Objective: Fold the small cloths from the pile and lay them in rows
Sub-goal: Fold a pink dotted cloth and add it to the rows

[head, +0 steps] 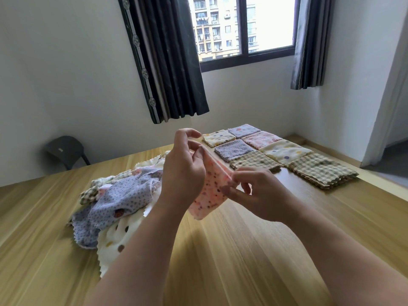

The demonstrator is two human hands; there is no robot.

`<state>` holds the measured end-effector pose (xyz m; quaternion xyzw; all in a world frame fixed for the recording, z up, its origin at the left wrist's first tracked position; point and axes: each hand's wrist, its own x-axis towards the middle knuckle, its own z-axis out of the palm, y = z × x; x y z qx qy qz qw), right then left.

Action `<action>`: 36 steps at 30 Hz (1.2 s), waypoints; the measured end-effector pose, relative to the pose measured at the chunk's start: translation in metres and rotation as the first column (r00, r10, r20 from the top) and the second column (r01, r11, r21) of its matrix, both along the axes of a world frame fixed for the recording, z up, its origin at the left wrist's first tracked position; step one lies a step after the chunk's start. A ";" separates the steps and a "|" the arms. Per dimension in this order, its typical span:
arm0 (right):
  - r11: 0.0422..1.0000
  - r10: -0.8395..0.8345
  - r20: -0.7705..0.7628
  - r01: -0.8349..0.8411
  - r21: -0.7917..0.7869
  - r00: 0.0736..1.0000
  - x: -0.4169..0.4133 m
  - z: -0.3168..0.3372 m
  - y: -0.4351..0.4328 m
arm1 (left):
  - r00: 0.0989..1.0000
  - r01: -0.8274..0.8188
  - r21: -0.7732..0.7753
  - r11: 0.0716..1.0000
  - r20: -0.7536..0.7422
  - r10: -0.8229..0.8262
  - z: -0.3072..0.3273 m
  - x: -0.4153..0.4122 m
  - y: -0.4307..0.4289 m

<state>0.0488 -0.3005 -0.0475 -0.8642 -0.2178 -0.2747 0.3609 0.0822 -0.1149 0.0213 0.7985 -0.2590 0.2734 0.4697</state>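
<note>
Head view: at frame centre the left hand (183, 171) and right hand (254, 191) pinch a pink spotted cloth (212, 195) above the table (242, 250); light and limp, it is best gripped at its corners.

Soft daylight enters through the far window (242, 29), its right pane blown out white. Faint, diffuse shadows lie on the wooden table (220, 250) beneath the pink cloth (209, 195). Wide-angle distortion tilts the curtains (167, 62) and bends the edges; detail is slightly soft.

Both hands (183, 171) (254, 191) raised (fingers seemingly pinched)
</note>
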 end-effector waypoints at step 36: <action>0.828 -0.382 -0.554 0.540 0.150 0.740 -0.001 0.005 -0.010 | 0.733 -0.170 -0.295 0.940 -0.676 -0.079 -0.056 0.020 -0.018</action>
